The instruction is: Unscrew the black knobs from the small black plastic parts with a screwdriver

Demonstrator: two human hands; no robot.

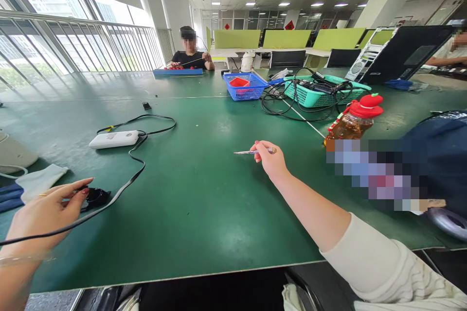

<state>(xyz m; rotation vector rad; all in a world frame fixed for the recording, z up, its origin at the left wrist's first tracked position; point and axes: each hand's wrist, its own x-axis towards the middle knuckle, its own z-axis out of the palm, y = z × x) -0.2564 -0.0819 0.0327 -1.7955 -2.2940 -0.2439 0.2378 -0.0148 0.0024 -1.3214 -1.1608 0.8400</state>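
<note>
My right hand (270,159) is stretched out over the green table (204,194), fingers pinched on a thin silver pen-like tool (251,151) that points left. My left hand (51,211) hovers low at the near left, its fingers extended and apart above a black cable (120,187), next to a small black object (95,198). It holds nothing that I can see. The cable runs back to a white rectangular device (114,139) farther left of centre.
A blue basket (243,86) with a red tray and a teal basket (321,92) of cables stand at the back. A red-lidded bottle (355,119) lies on the right beside a dark bag (438,155). A person sits at the far end; white and blue cloths lie left.
</note>
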